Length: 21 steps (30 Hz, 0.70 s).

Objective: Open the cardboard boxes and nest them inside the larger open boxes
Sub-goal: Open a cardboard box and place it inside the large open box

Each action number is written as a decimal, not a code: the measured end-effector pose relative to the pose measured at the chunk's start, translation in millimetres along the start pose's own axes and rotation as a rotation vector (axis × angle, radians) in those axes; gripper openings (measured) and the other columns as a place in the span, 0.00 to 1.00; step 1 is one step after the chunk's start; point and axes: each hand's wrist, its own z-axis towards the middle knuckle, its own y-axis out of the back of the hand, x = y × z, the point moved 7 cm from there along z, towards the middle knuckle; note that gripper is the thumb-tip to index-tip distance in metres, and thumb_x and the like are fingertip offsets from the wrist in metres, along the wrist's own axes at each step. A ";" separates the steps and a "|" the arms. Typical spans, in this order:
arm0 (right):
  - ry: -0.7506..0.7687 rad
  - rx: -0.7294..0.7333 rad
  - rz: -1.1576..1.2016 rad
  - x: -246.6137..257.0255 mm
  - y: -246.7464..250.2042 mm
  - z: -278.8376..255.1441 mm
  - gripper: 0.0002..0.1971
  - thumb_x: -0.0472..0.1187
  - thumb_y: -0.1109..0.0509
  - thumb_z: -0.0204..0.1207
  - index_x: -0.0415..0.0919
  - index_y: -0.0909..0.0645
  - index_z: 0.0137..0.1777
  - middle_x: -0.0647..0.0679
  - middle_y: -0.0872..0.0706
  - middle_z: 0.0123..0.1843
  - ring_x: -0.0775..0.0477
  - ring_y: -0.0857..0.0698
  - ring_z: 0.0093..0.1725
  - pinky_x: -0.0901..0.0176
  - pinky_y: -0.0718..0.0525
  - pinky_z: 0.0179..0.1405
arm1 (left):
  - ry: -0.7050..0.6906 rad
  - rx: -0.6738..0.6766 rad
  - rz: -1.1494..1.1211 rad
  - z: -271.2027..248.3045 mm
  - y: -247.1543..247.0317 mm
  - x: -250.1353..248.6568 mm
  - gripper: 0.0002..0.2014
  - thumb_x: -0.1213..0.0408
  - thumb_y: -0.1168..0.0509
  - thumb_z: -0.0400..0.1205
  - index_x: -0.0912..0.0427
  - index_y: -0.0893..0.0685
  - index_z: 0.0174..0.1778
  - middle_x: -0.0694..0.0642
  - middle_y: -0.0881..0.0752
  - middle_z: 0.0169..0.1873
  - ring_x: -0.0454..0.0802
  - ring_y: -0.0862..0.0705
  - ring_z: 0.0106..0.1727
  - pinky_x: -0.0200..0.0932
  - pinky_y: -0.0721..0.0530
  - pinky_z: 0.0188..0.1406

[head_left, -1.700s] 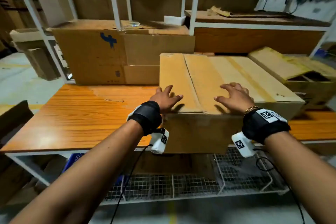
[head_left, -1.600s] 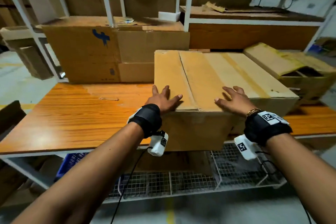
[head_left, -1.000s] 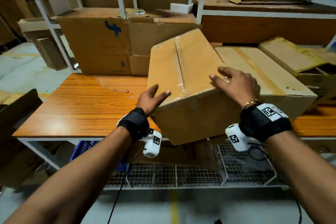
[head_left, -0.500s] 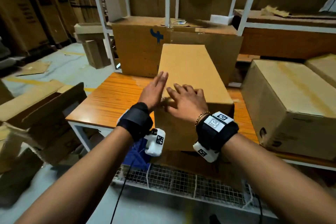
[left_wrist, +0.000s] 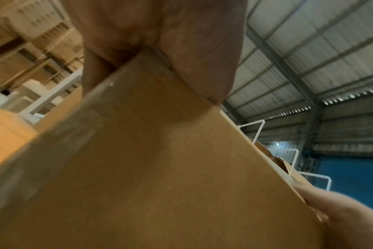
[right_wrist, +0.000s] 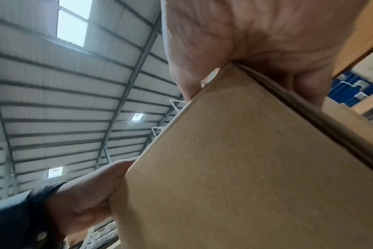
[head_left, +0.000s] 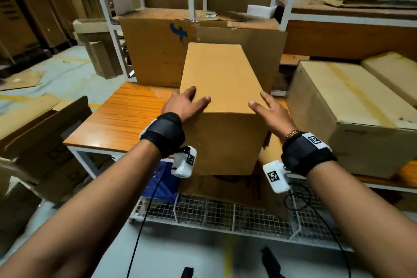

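A plain closed cardboard box (head_left: 222,83) stands lengthwise in front of me on the wooden table (head_left: 119,117), its near end jutting past the table's front edge. My left hand (head_left: 187,102) presses its near left top corner, thumb lying on the top face. My right hand (head_left: 268,108) presses the near right top corner the same way. In the left wrist view the box (left_wrist: 160,168) has its corner wedged between thumb and fingers. In the right wrist view the box (right_wrist: 245,168) sits the same way in the right hand. Whether its bottom rests on the table is hidden.
A big box with a blue mark (head_left: 158,52) stands right behind. A large taped box (head_left: 345,108) sits close on the right, another box (head_left: 392,74) beyond it. A wire mesh shelf (head_left: 225,212) lies under the table. Flattened cartons (head_left: 40,133) lean on the floor at left.
The box was tipped up, turned end-on and brought left, away from the large taped box. My right hand has since slid from the middle to the right corner.
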 end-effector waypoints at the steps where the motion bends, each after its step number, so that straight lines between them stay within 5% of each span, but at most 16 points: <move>1: 0.018 -0.013 0.078 0.3 -1.3 0.1 0.37 0.65 0.31 0.76 0.55 0.34 0.83 0.52 0.33 0.84 0.46 0.33 0.82 0.44 0.34 0.80 | -0.006 -0.013 -0.014 1.2 1.3 0.7 0.39 0.29 0.42 0.77 0.43 0.35 0.82 0.64 0.33 0.79 0.64 0.30 0.77 0.52 0.30 0.73; 5: 0.116 -0.059 0.148 20.6 -6.2 -1.2 0.34 0.61 0.26 0.73 0.53 0.26 0.78 0.52 0.25 0.79 0.50 0.28 0.78 0.48 0.28 0.76 | -0.010 -0.026 -0.195 -0.1 6.6 18.9 0.45 0.25 0.39 0.70 0.47 0.30 0.80 0.56 0.26 0.77 0.56 0.27 0.77 0.52 0.28 0.76; 8: 0.211 -0.059 0.103 55.5 -11.1 -0.9 0.35 0.66 0.26 0.69 0.56 0.25 0.76 0.53 0.22 0.77 0.49 0.24 0.75 0.46 0.24 0.74 | 0.004 -0.064 -0.496 -2.1 21.3 41.0 0.42 0.34 0.30 0.72 0.53 0.26 0.78 0.50 0.24 0.75 0.47 0.25 0.75 0.45 0.29 0.75; 10: 0.301 -0.056 0.063 86.5 -19.2 -1.8 0.38 0.68 0.27 0.68 0.58 0.27 0.78 0.53 0.22 0.77 0.48 0.23 0.74 0.45 0.22 0.72 | 0.043 -0.118 -0.657 -2.8 32.7 66.3 0.36 0.42 0.27 0.75 0.56 0.23 0.76 0.49 0.22 0.72 0.44 0.24 0.71 0.39 0.29 0.70; 13: 0.459 0.000 -0.056 137.1 -49.5 -9.0 0.41 0.67 0.29 0.71 0.61 0.39 0.83 0.50 0.23 0.77 0.44 0.20 0.72 0.44 0.18 0.68 | 0.151 -0.191 -0.778 -10.4 40.0 116.0 0.29 0.46 0.29 0.78 0.57 0.19 0.72 0.53 0.18 0.69 0.49 0.22 0.71 0.45 0.28 0.73; 15: 0.549 0.072 -0.209 162.2 -84.4 -15.6 0.41 0.67 0.33 0.74 0.61 0.45 0.85 0.49 0.24 0.78 0.42 0.19 0.70 0.43 0.17 0.65 | 0.256 -0.216 -0.753 -19.1 40.4 147.2 0.28 0.42 0.33 0.80 0.55 0.18 0.71 0.54 0.19 0.68 0.52 0.22 0.70 0.49 0.27 0.72; 18: 0.658 0.196 -0.357 179.8 -144.9 -23.8 0.38 0.64 0.39 0.80 0.58 0.49 0.87 0.56 0.40 0.87 0.47 0.34 0.82 0.41 0.27 0.75 | 0.412 -0.110 -0.797 -29.2 36.1 179.5 0.42 0.24 0.39 0.71 0.52 0.21 0.73 0.57 0.20 0.69 0.59 0.22 0.70 0.58 0.29 0.75; 21: 0.687 0.223 -0.417 187.1 -190.9 -31.3 0.37 0.64 0.42 0.82 0.58 0.50 0.87 0.57 0.46 0.88 0.50 0.43 0.86 0.40 0.35 0.80 | 0.339 0.025 -1.032 -25.8 31.9 185.4 0.47 0.18 0.39 0.62 0.45 0.18 0.71 0.59 0.15 0.65 0.62 0.17 0.67 0.63 0.25 0.71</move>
